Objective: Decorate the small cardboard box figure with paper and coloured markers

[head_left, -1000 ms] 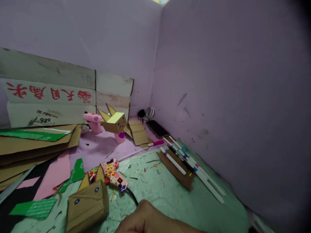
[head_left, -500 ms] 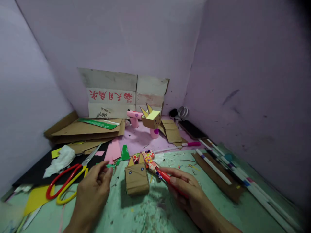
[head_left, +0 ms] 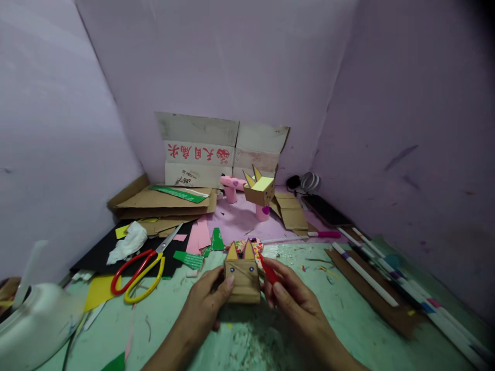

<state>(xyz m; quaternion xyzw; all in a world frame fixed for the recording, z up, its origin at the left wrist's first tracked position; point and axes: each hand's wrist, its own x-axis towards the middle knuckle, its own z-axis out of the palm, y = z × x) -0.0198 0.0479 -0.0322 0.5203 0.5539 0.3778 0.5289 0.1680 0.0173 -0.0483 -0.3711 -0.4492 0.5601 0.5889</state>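
Observation:
A small brown cardboard box head [head_left: 246, 288] with two pointed ears and two blue dot eyes is in front of me, upright. My left hand [head_left: 211, 299] grips its left side, thumb on the front face. In my right hand [head_left: 290, 296] is a red pen [head_left: 269, 271], pinched between thumb and fingers, its tip up beside the box's right ear; some fingers are near the box's right edge. Behind the ears lies a flower-patterned piece [head_left: 256, 244], partly hidden by the box.
Red and yellow scissors [head_left: 154, 257] and white tissue [head_left: 129, 242] lie left. A pink stand with another eared box [head_left: 260, 191] is behind. Markers [head_left: 365, 274] and a phone [head_left: 326, 210] are right; a white container [head_left: 42, 324] stands front left.
My left hand has moved right and taken hold of the cardboard box. The red pen has been raised to a steeper angle beside the box. The view has shifted left.

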